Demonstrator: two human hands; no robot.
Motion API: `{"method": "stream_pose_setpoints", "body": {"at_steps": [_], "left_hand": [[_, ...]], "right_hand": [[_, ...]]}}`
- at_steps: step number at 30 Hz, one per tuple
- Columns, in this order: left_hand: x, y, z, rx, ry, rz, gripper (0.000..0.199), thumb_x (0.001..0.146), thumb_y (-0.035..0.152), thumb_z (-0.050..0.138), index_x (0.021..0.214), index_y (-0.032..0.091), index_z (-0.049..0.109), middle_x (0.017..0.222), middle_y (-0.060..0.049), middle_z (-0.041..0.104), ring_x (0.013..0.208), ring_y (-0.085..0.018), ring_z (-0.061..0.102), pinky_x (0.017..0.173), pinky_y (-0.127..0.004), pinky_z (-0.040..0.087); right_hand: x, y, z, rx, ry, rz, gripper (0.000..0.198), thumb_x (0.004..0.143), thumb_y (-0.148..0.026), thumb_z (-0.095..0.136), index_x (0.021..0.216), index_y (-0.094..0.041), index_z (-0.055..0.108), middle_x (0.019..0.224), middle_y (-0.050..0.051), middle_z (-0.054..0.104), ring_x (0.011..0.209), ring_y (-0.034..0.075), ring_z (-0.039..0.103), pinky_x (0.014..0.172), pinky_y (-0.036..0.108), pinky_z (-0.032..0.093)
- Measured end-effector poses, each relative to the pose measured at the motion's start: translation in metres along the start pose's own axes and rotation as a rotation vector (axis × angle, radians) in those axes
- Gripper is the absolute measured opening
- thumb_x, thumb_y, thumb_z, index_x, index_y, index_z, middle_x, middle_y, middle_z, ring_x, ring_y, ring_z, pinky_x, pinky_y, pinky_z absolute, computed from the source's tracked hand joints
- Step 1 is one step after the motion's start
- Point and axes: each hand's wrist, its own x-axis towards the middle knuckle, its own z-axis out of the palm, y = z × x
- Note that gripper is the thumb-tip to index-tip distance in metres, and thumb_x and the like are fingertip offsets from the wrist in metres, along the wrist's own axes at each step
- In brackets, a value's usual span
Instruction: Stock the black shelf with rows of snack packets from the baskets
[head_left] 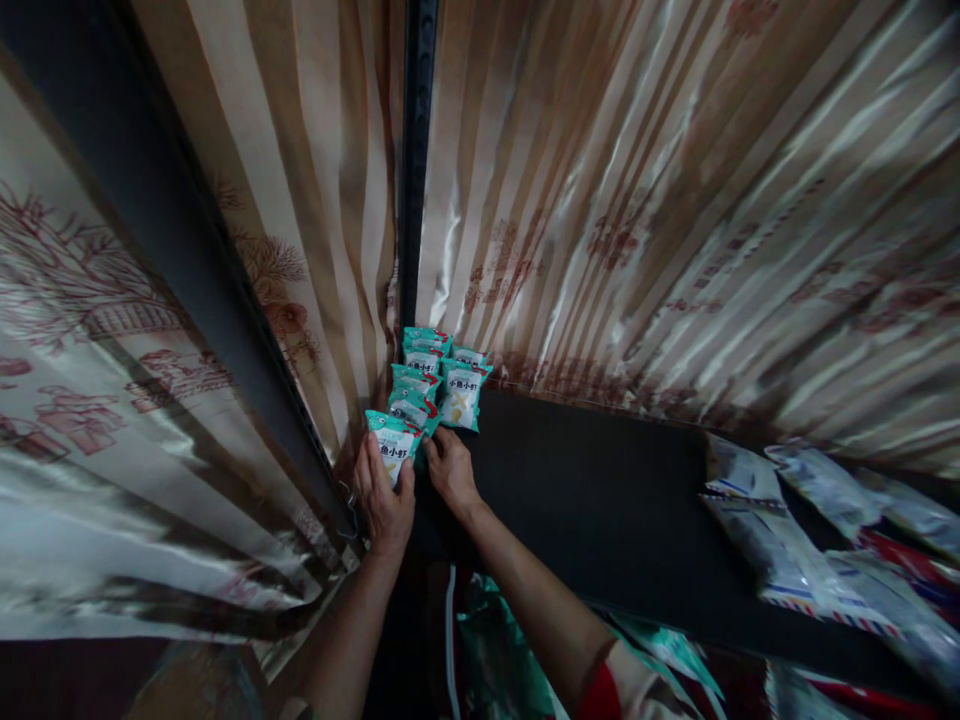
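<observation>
Found at the inner corner of a black shelf [585, 480]: small green-and-white packets [460, 393], set in two columns and overlapping front to back. Counted: four in the left column behind the one in hand, at least two in the right column. Grasped by the left hand [384, 495], between thumb and fingers: the front packet [393, 442], at the near end of the left column. Placed just beside its right edge, with fingers bent: the right hand [452, 472]; impossible to tell, in such dim light, whether pinching or merely touching. Judged partly complete: rear packets arranged and free of both hands, front packet not yet released, right column shorter than the left. Lying farther right on the shelf: larger plastic bags [795, 550], loosely spread. Noted below the shelf's near edge: green wrappers [491, 640]. Hung behind and to the left: satiny curtains [600, 200] with reddish printed drawings, divided by a dark post [417, 160]. Poorly lit throughout.
</observation>
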Motion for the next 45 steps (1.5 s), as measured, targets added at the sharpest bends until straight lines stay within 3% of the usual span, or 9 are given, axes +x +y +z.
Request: {"method": "stream_pose_setpoints", "body": {"at_steps": [7, 11, 15, 19, 23, 27, 33, 38, 45], "left_hand": [[0.0, -0.004, 0.0, -0.029, -0.032, -0.027, 0.069, 0.086, 0.042, 0.05, 0.141, 0.009, 0.026, 0.135, -0.024, 0.044, 0.127, -0.032, 0.042, 0.103, -0.046, 0.036], [-0.004, -0.005, -0.006, -0.079, -0.074, -0.063, 0.083, 0.081, 0.049, 0.054, 0.143, 0.006, 0.019, 0.142, -0.026, 0.033, 0.134, -0.034, 0.031, 0.107, -0.049, 0.029], [-0.005, 0.0, -0.013, -0.094, -0.057, -0.037, 0.089, 0.079, 0.051, 0.056, 0.142, 0.001, 0.018, 0.146, -0.029, 0.023, 0.138, -0.035, 0.021, 0.11, -0.052, 0.021], [-0.008, 0.015, -0.024, -0.093, -0.037, 0.089, 0.07, 0.084, 0.038, 0.051, 0.139, 0.002, 0.026, 0.145, -0.028, 0.026, 0.138, -0.033, 0.021, 0.109, -0.054, 0.022], [-0.025, 0.04, -0.038, -0.12, -0.036, 0.287, 0.056, 0.082, 0.025, 0.05, 0.133, 0.004, 0.038, 0.139, -0.026, 0.038, 0.134, -0.033, 0.03, 0.107, -0.052, 0.029], [-0.058, 0.064, -0.049, -0.207, -0.101, 0.367, 0.049, 0.08, 0.018, 0.051, 0.128, 0.011, 0.046, 0.135, -0.021, 0.046, 0.126, -0.031, 0.044, 0.102, -0.048, 0.038], [-0.083, 0.067, -0.062, -0.207, -0.148, 0.394, 0.043, 0.079, 0.013, 0.049, 0.122, 0.016, 0.053, 0.129, -0.016, 0.054, 0.116, -0.026, 0.054, 0.096, -0.042, 0.045], [-0.086, 0.059, -0.072, -0.122, -0.102, 0.343, 0.042, 0.079, 0.01, 0.043, 0.12, 0.013, 0.054, 0.124, -0.017, 0.057, 0.114, -0.025, 0.055, 0.095, -0.041, 0.045], [-0.088, 0.063, -0.062, -0.151, -0.241, 0.274, 0.04, 0.078, 0.007, 0.039, 0.112, 0.015, 0.06, 0.124, -0.013, 0.058, 0.114, -0.022, 0.055, 0.095, -0.04, 0.048]], "right_hand": [[-0.01, -0.003, -0.004, -0.026, -0.024, 0.095, 0.029, 0.083, -0.023, 0.05, 0.11, -0.015, 0.06, 0.101, 0.009, 0.064, 0.093, 0.021, 0.059, 0.087, 0.033, 0.046], [-0.046, 0.001, -0.033, 0.063, 0.043, 0.081, 0.034, 0.083, -0.023, 0.049, 0.115, -0.018, 0.057, 0.111, 0.009, 0.061, 0.096, 0.019, 0.06, 0.089, 0.034, 0.047], [-0.103, 0.026, -0.095, -0.003, 0.205, 0.0, 0.032, 0.085, -0.021, 0.044, 0.114, -0.017, 0.057, 0.114, 0.01, 0.06, 0.108, 0.019, 0.056, 0.096, 0.035, 0.045], [-0.164, 0.072, -0.177, -0.338, 0.422, -0.009, 0.036, 0.086, -0.021, 0.042, 0.12, -0.021, 0.055, 0.13, 0.011, 0.052, 0.122, 0.023, 0.045, 0.103, 0.046, 0.037], [-0.194, 0.122, -0.253, -0.686, 0.553, 0.167, 0.041, 0.088, -0.03, 0.04, 0.126, -0.021, 0.051, 0.143, 0.012, 0.038, 0.132, 0.029, 0.03, 0.103, 0.051, 0.033], [-0.186, 0.155, -0.298, -0.904, 0.48, 0.435, 0.053, 0.085, -0.045, 0.046, 0.134, -0.027, 0.043, 0.148, 0.011, 0.029, 0.135, 0.038, 0.019, 0.097, 0.057, 0.031], [-0.164, 0.173, -0.31, -1.015, 0.321, 0.589, 0.061, 0.081, -0.048, 0.053, 0.137, -0.026, 0.039, 0.142, 0.016, 0.037, 0.124, 0.036, 0.037, 0.093, 0.049, 0.034], [-0.169, 0.167, -0.303, -1.087, 0.331, 0.491, 0.055, 0.083, -0.041, 0.049, 0.134, -0.023, 0.042, 0.128, 0.016, 0.048, 0.109, 0.034, 0.049, 0.086, 0.047, 0.039], [-0.177, 0.153, -0.292, -1.089, 0.236, 0.426, 0.056, 0.079, -0.042, 0.05, 0.13, -0.022, 0.045, 0.122, 0.017, 0.05, 0.102, 0.035, 0.052, 0.08, 0.045, 0.041]]}}
